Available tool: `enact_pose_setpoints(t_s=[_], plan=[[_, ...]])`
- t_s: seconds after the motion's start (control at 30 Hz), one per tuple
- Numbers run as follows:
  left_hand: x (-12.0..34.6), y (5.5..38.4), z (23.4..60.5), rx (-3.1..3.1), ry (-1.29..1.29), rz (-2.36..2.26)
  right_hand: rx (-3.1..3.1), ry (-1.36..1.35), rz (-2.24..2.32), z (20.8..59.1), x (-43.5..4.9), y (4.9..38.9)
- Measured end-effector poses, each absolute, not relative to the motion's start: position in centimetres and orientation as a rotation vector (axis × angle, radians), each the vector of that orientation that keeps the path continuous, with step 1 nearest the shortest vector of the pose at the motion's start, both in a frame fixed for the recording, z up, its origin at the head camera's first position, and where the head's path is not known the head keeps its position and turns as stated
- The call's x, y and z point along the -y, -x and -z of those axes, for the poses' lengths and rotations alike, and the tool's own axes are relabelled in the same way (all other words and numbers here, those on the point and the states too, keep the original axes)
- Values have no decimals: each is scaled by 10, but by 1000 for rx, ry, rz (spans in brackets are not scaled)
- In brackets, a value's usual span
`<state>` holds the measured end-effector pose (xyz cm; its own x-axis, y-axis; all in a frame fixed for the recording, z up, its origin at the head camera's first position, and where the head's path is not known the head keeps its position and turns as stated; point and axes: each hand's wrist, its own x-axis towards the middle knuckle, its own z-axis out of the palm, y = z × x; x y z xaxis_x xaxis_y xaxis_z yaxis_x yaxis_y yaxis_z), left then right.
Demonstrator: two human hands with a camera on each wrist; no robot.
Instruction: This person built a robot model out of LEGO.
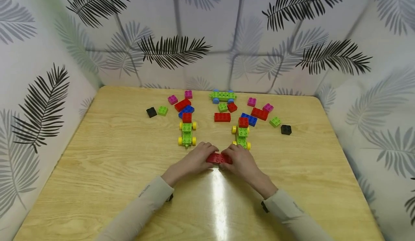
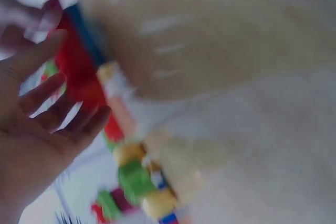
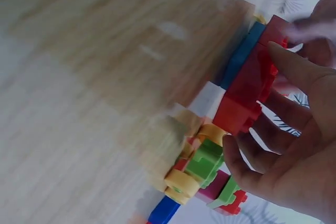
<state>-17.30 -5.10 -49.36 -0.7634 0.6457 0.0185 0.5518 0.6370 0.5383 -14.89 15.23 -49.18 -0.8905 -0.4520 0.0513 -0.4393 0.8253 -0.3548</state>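
Note:
Two red toy bricks (image 1: 213, 158) lie end to end between the hands near the middle of the table. Both wrist views show a blue brick (image 3: 242, 56) under the red ones. My left hand (image 1: 199, 158) grips the left red brick, thumb on the near side and fingers on the far side. On the right end, my right hand (image 1: 244, 163) holds the other red brick the same way. Just beyond the hands stand two green wheeled bases with yellow wheels, the left base (image 1: 187, 136) and the right base (image 1: 242, 134), each with a red brick on its far end.
At the back stands a green base with blue wheels (image 1: 223, 96). A red brick (image 1: 222, 117) lies in front of it. Loose pink, red, blue, green and black bricks flank both sides, including a black brick (image 1: 151, 112) and another black brick (image 1: 286, 129). Patterned cloth (image 1: 207, 35) surrounds the table.

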Motion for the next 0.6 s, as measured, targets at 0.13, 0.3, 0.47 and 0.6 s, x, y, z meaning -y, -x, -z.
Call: enact_pose_setpoints(t_s=[0.13, 0.3, 0.47, 0.6], plan=[[72, 186, 478, -2711, -750, -1150, -2985, 721, 572, 490, -148, 147], [99, 212, 471, -2925, -526, -1415, -2976, 848, 647, 494, -142, 149], [113, 232, 479, -2824, -356, -1481, -2934, 896, 635, 501, -137, 149], [117, 242, 485, -2721, -288, -1488, -2943, 921, 646, 504, -134, 149]])
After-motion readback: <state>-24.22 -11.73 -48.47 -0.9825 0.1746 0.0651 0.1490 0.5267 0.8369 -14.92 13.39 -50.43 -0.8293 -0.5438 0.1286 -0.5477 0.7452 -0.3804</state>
